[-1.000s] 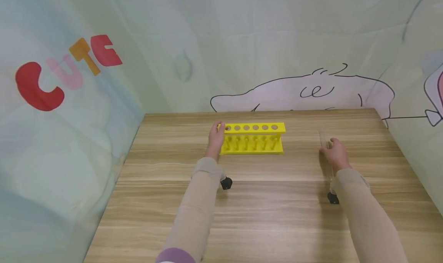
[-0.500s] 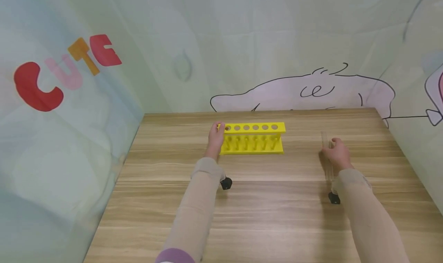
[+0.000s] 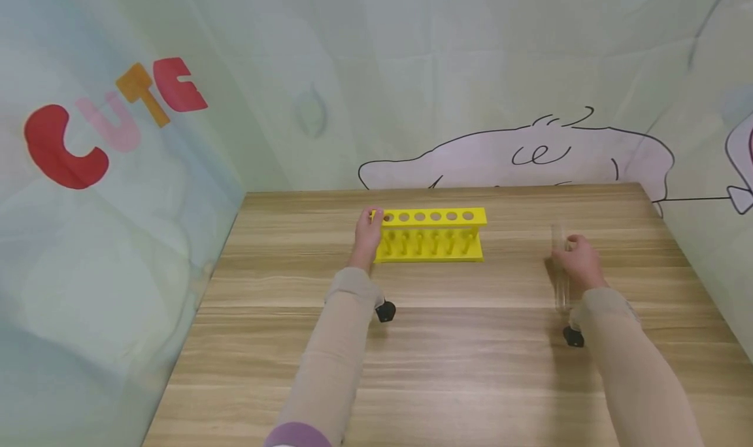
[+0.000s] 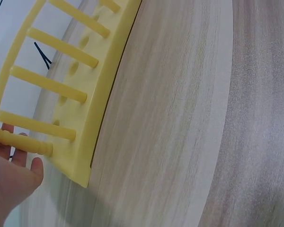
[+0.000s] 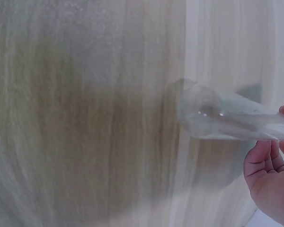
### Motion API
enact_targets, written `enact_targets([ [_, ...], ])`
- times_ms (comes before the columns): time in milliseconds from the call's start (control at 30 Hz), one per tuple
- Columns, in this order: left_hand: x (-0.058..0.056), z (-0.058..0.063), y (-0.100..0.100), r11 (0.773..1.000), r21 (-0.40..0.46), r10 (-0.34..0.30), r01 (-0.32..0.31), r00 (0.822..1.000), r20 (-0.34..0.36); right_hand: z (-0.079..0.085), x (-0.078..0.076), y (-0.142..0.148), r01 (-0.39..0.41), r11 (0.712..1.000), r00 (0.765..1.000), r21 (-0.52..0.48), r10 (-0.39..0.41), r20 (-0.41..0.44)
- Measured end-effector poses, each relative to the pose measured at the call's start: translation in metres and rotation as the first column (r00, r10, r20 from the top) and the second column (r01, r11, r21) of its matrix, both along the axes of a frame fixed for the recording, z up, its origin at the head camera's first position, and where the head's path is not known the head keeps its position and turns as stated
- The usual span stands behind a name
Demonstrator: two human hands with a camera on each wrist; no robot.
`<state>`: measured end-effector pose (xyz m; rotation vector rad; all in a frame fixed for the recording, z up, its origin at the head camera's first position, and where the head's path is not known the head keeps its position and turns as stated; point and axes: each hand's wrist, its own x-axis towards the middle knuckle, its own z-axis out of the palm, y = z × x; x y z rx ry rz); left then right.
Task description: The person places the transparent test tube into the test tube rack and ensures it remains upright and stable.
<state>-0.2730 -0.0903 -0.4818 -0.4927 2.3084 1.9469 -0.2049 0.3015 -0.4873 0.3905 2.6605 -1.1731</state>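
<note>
A yellow test tube rack [image 3: 428, 254] stands at the back middle of the table, with a row of round holes above and upright pegs below. My left hand [image 3: 367, 238] grips its left end; in the left wrist view the fingers [image 4: 20, 155] curl round the end post. Off to the right of the rack, my right hand [image 3: 579, 261] pinches a clear test tube [image 3: 561, 287]. Its rounded end [image 5: 199, 111] points away from the fingers in the right wrist view, over the tabletop. The rack's holes hold no tubes.
The wood-grain table [image 3: 459, 375] ends at a patterned cloth backdrop [image 3: 329, 74] behind and on both sides. Black wrist cameras [image 3: 385, 311] hang at both cuffs. Dark thin cables [image 4: 42, 56] show beyond the rack in the left wrist view.
My right hand has shifted slightly to the right with the test tube, which has swung from a leftward lean to nearly straight in the head view. The left hand and rack hold still.
</note>
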Motion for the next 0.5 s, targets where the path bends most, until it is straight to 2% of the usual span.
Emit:
enact_targets([
  [233,0.0,0.001,0.001,1.0,0.003,0.005,-0.005,1.0,0.007,0.005,-0.001,0.001,0.017,1.0,0.998,0.021,-0.016,-0.053],
  [500,0.0,0.0,0.002,1.0,0.011,0.011,-0.011,1.0,-0.011,0.012,-0.003,0.002,0.033,0.999,0.998,-0.004,-0.033,-0.057],
])
